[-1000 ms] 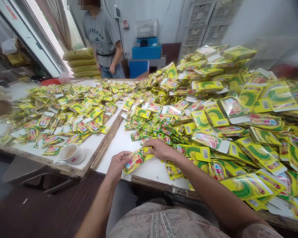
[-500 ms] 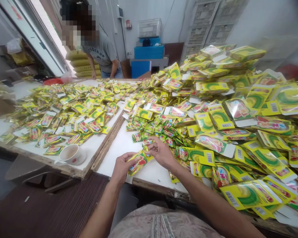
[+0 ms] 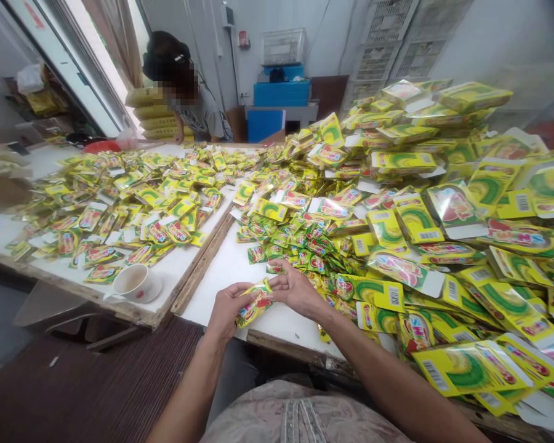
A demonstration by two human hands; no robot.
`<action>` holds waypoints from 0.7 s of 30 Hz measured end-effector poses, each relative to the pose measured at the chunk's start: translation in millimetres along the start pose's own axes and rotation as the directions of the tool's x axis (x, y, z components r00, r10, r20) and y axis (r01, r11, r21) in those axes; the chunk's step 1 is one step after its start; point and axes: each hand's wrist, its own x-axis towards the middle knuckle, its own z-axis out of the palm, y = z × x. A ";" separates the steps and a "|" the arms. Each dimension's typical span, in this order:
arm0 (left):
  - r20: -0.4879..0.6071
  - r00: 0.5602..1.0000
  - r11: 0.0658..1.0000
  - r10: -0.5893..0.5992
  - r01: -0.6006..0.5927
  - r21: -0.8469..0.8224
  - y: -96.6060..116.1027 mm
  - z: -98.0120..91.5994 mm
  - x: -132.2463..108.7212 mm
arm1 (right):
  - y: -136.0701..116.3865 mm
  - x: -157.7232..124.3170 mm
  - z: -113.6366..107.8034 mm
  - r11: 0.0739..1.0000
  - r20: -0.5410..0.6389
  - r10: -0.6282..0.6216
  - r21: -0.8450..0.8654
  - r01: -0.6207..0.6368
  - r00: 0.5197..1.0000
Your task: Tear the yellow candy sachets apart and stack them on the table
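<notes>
Far left tabletop: a broad spread of yellow packs, many with white flaps showing; whether these are finished cannot be confirmed. A white cup stands near the front edge. Beyond, a co-worker bends over the far end.

Centre: the left hand has its fingers closed on a single yellow pack, above the tabletop's front edge. This piece is judged incomplete, both hands being at it. The right hand has bent fingers at the pack's upper end; whether they pinch it cannot be told.

Right: a bank of small green packets, then high-heaped yellow cartons. Judged by volume, considerable stock remains on this side.
</notes>
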 end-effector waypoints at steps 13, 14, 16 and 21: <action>-0.018 0.999 0.999 0.040 -0.040 -0.016 -1.2 6.0 -2.6 | 11.2 4.6 4.4 0.999 0.058 0.001 0.046 -0.004 0.998; -0.003 0.999 0.999 0.053 -0.053 -0.009 -0.8 5.5 -2.6 | 11.3 4.8 5.5 0.998 0.019 0.002 0.058 -0.003 1.000; 0.056 0.996 0.997 0.072 -0.074 0.036 1.6 3.1 -3.3 | 11.4 4.6 7.5 0.995 -0.077 -0.006 0.100 0.014 0.997; 0.273 0.962 0.941 -0.034 -0.061 0.332 6.8 -2.4 -9.4 | 6.6 0.0 8.4 0.996 -0.142 -0.055 0.066 0.065 0.988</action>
